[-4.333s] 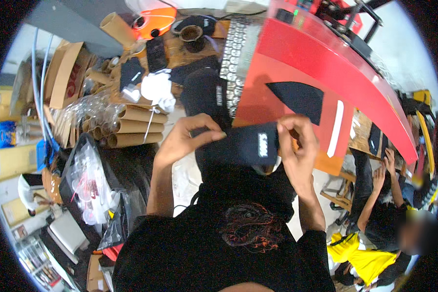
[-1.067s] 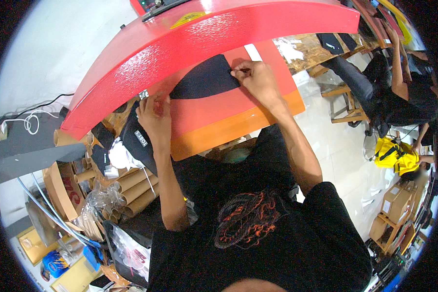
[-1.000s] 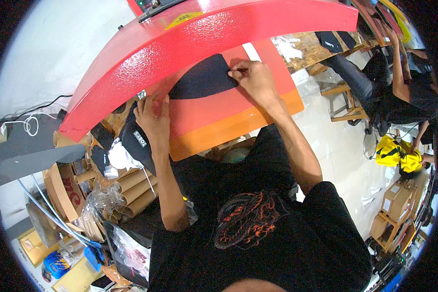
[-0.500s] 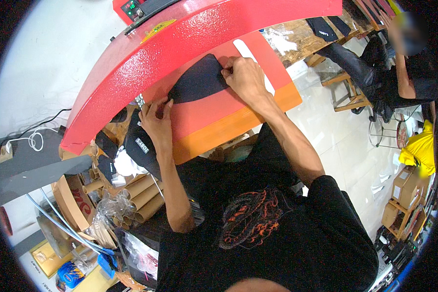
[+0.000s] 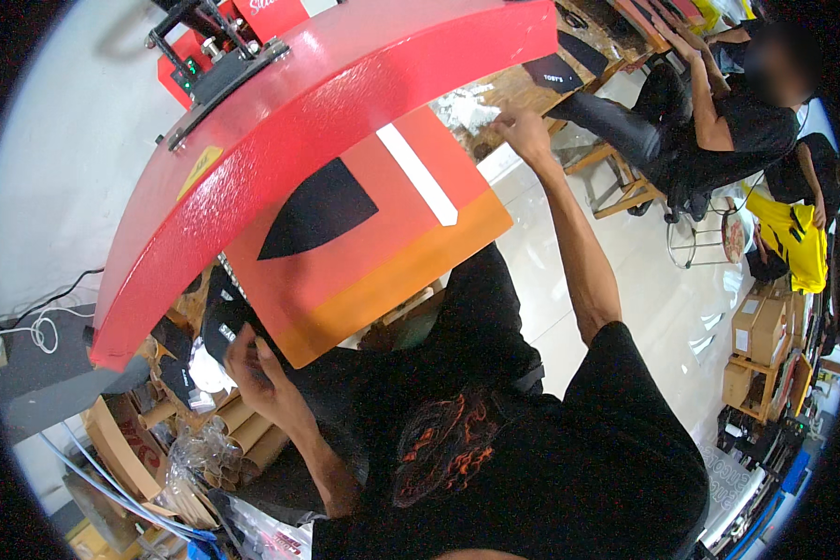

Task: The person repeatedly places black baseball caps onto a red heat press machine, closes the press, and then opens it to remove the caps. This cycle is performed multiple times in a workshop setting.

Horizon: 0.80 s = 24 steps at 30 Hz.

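A black fabric panel with one curved edge point(image 5: 317, 210) lies flat on the red-and-orange press platen point(image 5: 364, 280), partly under the raised red press head point(image 5: 327, 103). A white strip point(image 5: 420, 177) lies on the platen to its right. My right hand point(image 5: 527, 135) is off the platen, beside the wooden table, fingers loosely bent and apart; I see nothing in them. My left hand point(image 5: 261, 378) is below the platen's left corner with fingers apart. Next to it are black pieces with white print point(image 5: 224, 313); whether it touches them I cannot tell.
White scraps point(image 5: 467, 107) and black printed pieces point(image 5: 555, 70) lie on the wooden table point(image 5: 513, 89). A person in black point(image 5: 728, 121) sits at the right, near a stool point(image 5: 705, 243). Cardboard tubes point(image 5: 252, 434) stand at the lower left; stacked boxes point(image 5: 761, 322) at the right.
Both hands have let go of the black panel. My right hand has moved right toward the table, my left hand back toward the black printed pieces. The view has shifted.
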{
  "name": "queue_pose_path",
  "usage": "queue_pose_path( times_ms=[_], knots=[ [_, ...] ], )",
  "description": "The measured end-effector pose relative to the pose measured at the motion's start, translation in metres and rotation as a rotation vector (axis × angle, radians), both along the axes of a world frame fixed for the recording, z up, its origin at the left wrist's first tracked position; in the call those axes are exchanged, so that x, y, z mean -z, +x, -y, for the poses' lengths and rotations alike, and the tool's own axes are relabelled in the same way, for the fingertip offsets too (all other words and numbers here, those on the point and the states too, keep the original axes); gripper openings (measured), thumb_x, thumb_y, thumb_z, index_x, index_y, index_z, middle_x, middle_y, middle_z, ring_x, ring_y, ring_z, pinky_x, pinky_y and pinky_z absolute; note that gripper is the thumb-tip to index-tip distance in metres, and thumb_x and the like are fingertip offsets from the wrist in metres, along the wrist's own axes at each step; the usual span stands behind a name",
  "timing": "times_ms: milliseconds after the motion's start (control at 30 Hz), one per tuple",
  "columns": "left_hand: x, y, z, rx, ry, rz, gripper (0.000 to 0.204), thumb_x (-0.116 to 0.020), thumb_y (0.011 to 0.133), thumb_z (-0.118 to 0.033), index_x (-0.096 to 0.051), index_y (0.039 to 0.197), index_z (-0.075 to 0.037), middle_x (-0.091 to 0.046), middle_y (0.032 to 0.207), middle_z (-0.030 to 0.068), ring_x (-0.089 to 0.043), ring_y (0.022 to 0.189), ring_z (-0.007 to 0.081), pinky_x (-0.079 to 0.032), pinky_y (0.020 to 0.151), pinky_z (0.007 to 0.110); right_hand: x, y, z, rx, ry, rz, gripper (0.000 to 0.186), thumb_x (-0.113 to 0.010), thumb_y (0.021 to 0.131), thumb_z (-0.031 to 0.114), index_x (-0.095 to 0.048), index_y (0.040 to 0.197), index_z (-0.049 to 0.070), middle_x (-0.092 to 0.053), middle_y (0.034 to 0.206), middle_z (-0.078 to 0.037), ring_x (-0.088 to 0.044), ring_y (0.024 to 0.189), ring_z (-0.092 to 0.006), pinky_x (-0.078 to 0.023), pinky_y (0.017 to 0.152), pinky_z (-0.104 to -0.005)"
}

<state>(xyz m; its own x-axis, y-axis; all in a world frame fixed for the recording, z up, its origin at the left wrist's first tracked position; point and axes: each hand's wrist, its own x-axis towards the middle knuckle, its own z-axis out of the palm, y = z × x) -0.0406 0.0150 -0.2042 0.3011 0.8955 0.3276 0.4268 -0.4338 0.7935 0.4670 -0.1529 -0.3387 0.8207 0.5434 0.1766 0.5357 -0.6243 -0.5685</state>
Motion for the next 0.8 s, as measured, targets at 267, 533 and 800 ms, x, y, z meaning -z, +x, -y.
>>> queue_pose_path(
  times_ms=[267, 533, 800],
  knots=[
    [-0.011, 0.025, 0.063, 0.111, -0.078, -0.027, 0.022, -0.060, 0.101, -0.007, -0.067, 0.120, -0.002, -0.061, 0.118, 0.0103, -0.054, 0.100, 0.0186, -0.044, 0.084, 0.031, 0.024, 0.047, -0.040, -0.167, -0.184, -0.064, 0.025, -0.078, 0.082, 0.028, -0.077, 0.094, 0.006, -0.076, 0.093, -0.017, -0.073, 0.089, -0.0350, -0.054, 0.078, -0.0458],
    [-0.018, 0.043, 0.073, 0.196, -0.109, -0.034, 0.022, -0.060, 0.100, -0.002, -0.069, 0.120, -0.001, -0.063, 0.116, 0.0115, -0.052, 0.097, 0.0189, -0.044, 0.087, 0.032, 0.039, 0.064, -0.036, -0.233, -0.151, -0.109, 0.027, -0.080, 0.080, 0.031, -0.076, 0.089, 0.005, -0.075, 0.089, -0.017, -0.072, 0.084, -0.0346, -0.054, 0.076, -0.0463],
    [-0.013, 0.045, 0.074, 0.243, -0.121, -0.043, 0.022, -0.059, 0.099, 0.000, -0.071, 0.117, -0.002, -0.064, 0.117, 0.0133, -0.058, 0.110, 0.0257, -0.043, 0.100, 0.037, 0.035, 0.058, -0.035, -0.200, -0.263, -0.064, 0.033, -0.079, 0.081, 0.033, -0.075, 0.100, 0.006, -0.075, 0.098, -0.018, -0.072, 0.095, -0.0353, -0.055, 0.082, -0.0456]
  ],
)
